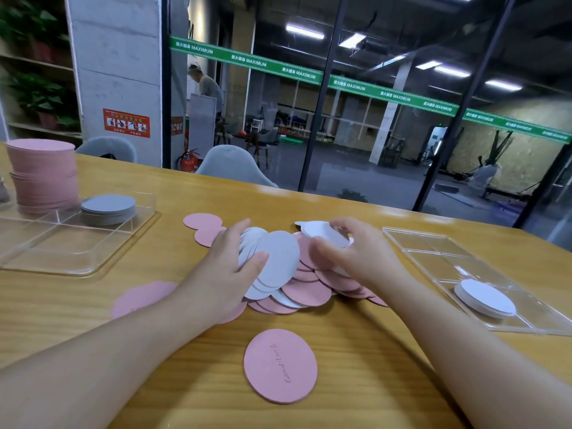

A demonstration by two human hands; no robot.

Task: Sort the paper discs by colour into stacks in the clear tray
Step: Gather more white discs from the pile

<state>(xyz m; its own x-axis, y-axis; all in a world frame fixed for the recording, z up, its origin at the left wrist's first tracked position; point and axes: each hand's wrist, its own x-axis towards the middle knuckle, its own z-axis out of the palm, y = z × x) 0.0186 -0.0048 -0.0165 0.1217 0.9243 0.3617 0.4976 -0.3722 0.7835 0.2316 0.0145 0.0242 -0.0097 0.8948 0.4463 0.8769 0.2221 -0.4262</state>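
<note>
A loose heap of pink and white paper discs [306, 292] lies mid-table. My left hand [229, 264] grips a fanned bunch of white discs [275, 261] above the heap. My right hand [353, 252] pinches a few white discs [322, 232] at the heap's far side. A clear tray [77, 258] at the left holds a tall pink stack [43, 174] and a short grey-white stack [108, 209]. A second clear tray [433, 252] at the right holds a small white stack [484, 298]. Single pink discs lie apart: one near me [280, 365], one under my left forearm [142, 297], two beyond the heap [202, 221].
The wooden table [356, 209] ends at a far edge with two grey chairs [235, 164] behind it. Glass walls and a concrete pillar stand beyond. A person is far back behind the glass.
</note>
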